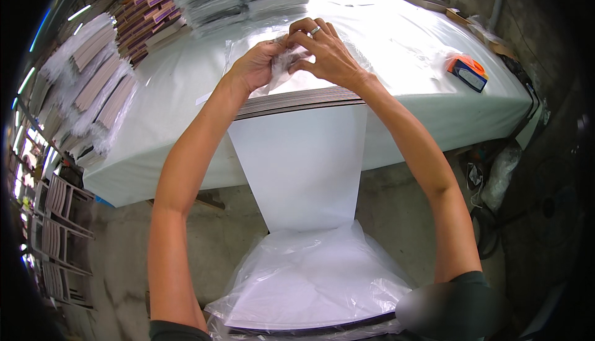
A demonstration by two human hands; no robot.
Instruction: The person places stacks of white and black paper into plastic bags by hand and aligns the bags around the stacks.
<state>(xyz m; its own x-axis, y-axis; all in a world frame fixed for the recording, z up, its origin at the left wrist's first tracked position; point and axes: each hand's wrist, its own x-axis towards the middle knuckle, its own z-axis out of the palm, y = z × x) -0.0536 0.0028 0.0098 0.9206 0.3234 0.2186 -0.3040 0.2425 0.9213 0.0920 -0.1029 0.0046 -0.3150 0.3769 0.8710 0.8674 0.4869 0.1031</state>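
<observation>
Both of my arms reach forward over a stack of thin boards (300,101) near the table's front edge. My left hand (255,66) is closed, pinching crumpled clear plastic film (282,67) above the stack. Curled over the same film, my right hand (330,54) wears a ring and has its fingertips close to the left ones; the film partly hides their contact. A large white sheet (304,161) slopes down from the stack's front edge. Its lower end meets a clear plastic bag (316,273) close to my body, with white sheets showing inside.
A white cloth covers the table (167,149). An orange and blue box (468,73) sits at its right. Tall plastic-wrapped stacks (243,0) stand at the back, with more wrapped bundles (90,84) and brown-purple packs (145,22) at left. Stacked chairs (65,235) stand lower left.
</observation>
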